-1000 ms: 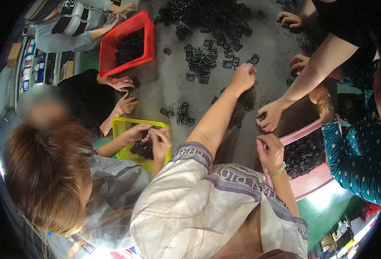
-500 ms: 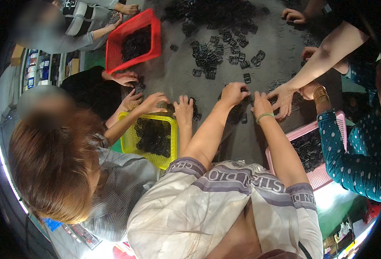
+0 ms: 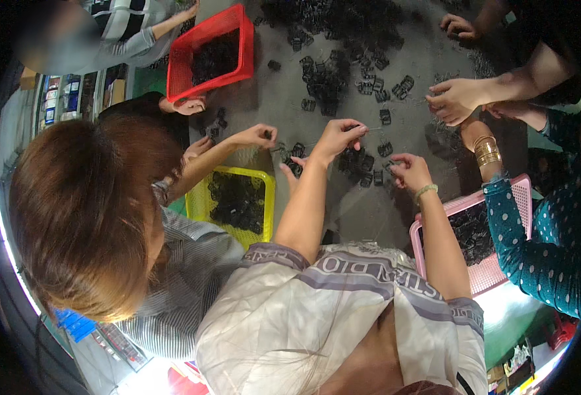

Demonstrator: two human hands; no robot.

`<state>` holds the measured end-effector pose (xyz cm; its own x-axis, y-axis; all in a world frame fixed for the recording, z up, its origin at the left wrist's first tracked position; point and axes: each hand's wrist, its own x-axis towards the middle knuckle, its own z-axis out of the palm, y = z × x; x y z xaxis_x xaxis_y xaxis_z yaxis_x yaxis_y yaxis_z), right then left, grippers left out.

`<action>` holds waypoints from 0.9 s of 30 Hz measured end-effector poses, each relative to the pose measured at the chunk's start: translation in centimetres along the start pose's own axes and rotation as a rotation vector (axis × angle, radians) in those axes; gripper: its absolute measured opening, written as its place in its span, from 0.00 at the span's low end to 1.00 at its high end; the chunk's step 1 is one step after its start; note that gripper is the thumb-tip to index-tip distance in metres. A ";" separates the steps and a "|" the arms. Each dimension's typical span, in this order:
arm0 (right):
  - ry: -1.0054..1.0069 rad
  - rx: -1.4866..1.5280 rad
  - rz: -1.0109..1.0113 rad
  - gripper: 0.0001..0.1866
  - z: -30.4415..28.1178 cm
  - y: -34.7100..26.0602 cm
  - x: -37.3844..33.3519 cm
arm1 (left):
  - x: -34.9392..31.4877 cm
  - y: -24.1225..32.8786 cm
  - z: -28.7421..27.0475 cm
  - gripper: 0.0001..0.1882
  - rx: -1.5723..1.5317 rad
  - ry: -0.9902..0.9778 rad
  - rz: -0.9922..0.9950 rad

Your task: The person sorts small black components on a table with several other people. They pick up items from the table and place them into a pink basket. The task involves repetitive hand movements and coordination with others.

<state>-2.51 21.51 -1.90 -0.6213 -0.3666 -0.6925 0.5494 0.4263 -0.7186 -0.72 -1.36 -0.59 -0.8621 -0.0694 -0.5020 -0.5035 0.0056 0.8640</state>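
left hand (image 3: 338,137): arm outstretched, grip pinched on a small black plastic clip (image 3: 358,128) | right hand (image 3: 409,171): fingers curled, grip contents cannot tell | both above the heap of small black plastic clips (image 3: 359,164) on the grey table (image 3: 369,210)

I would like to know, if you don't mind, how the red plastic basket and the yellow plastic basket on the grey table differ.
The red plastic basket sits far up the grey table; the yellow plastic basket sits close in, left of the person's left forearm. The red one appears larger and lies askew; the yellow one is partly hidden by a co-worker's head and shoulder. Both are mesh-walled and hold small black plastic parts.
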 end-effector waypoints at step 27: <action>-0.003 0.017 0.015 0.12 -1.5 0.2 -1.5 | -1.5 1.0 -1.0 0.15 -0.014 -0.040 -0.179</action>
<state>-2.33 23.42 -0.96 -0.6110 -0.3632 -0.7034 0.5680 0.4178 -0.7091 0.08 -2.25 1.06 -0.7603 -0.0287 -0.6489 -0.6487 -0.0171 0.7608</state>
